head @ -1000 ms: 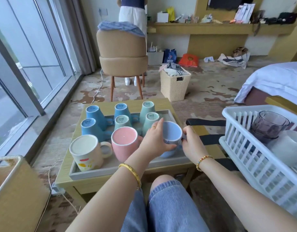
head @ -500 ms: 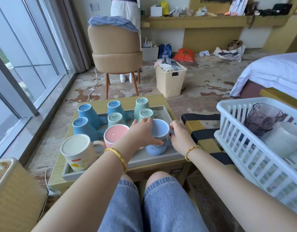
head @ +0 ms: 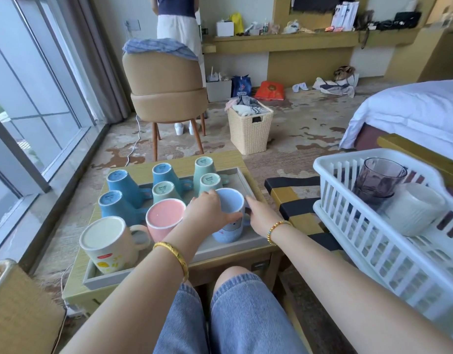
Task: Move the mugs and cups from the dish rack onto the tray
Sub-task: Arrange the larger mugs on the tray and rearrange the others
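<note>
Mugs sit upside down in tight rows on the tray (head: 221, 249), likely to drain and save room. Left hand (head: 207, 212) wraps the light blue mug (head: 230, 218) by its body, steadying it at the tray's right front. Right hand (head: 261, 217) is at the handle side; can't tell if it grips. Dish rack (head: 348, 241) at right holds a purple glass (head: 378, 178) and a white cup (head: 414, 208), yet to move.
</note>
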Tool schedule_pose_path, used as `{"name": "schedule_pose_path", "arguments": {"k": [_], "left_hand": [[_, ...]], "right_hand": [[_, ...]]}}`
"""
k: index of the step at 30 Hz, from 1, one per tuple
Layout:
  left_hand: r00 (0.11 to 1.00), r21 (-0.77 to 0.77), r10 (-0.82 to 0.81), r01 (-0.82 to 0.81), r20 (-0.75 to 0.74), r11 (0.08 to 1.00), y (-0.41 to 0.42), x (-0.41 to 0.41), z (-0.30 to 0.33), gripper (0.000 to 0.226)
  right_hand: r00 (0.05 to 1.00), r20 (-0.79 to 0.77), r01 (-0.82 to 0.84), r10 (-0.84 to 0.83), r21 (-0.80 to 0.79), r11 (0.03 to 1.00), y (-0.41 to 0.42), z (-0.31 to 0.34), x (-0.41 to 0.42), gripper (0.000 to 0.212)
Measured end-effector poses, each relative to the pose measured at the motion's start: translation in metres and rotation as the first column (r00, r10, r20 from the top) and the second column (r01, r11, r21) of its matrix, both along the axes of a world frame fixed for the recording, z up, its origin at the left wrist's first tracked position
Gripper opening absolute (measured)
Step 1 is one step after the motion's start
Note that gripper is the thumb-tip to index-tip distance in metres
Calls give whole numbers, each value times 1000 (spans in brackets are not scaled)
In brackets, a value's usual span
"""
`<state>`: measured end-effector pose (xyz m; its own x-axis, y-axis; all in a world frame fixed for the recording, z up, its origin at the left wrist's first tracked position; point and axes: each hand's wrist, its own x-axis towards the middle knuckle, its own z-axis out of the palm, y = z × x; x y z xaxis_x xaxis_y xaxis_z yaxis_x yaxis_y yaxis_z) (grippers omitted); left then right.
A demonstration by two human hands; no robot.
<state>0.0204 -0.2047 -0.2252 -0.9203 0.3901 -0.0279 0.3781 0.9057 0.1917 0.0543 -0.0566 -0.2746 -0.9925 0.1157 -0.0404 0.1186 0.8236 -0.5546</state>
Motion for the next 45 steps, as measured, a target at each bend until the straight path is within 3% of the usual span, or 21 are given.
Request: {"name": "schedule_pose_path", "arguments": {"k": [3, 7, 10, 12, 16, 20, 27, 34, 38, 41, 45], "left_hand": [[1000, 12, 19, -19, 5, 1000, 3, 2, -1, 91], [1000, -29, -12, 12, -8, 1000, -1, 2, 1, 89], [998, -30, -52, 51, -31, 998, -10, 3, 5, 75], [997, 69, -48, 52, -67, 996, -21, 1, 12, 56], [986, 209, 29, 6, -166, 978, -48, -8, 30, 31], [966, 255, 130, -71, -223, 964, -86, -21, 40, 26], [936, 349, 306, -231, -175, 908, -147, -54, 36, 39], [929, 296, 342, -289, -144, 910, -184, -104, 25, 47], [939, 238, 341, -319, -56, 917, -201, -136, 23, 54], [953, 164, 303, -301, 13, 940, -204, -155, 21, 57], [969, 71, 221, -230, 112, 971, -197, -172, 18, 69]], "right_hand": [[999, 34, -4, 4, 5, 1000, 1, -1, 0, 28], [996, 88, -2, 11, -99, 995, 1, 7, 2, 45], [996, -40, 65, -79, -270, 961, -3, 17, 8, 49], [972, -168, 98, -163, -342, 935, -8, 26, 9, 44], [935, -320, 70, -153, -256, 964, -31, 49, 2, 36], [927, -372, -50, -40, -229, 972, -75, 63, -18, 34], [942, -307, -187, 137, -139, 972, -152, 64, -64, 34], [961, -162, -230, 225, -14, 973, -192, 59, -119, 40], [979, -78, -197, 188, -137, 971, -210, 63, -151, 47], [986, 43, -150, 160, -184, 971, -220, 61, -173, 29], [976, 136, -145, 173, -197, 970, -225, 55, -189, 30]]}}
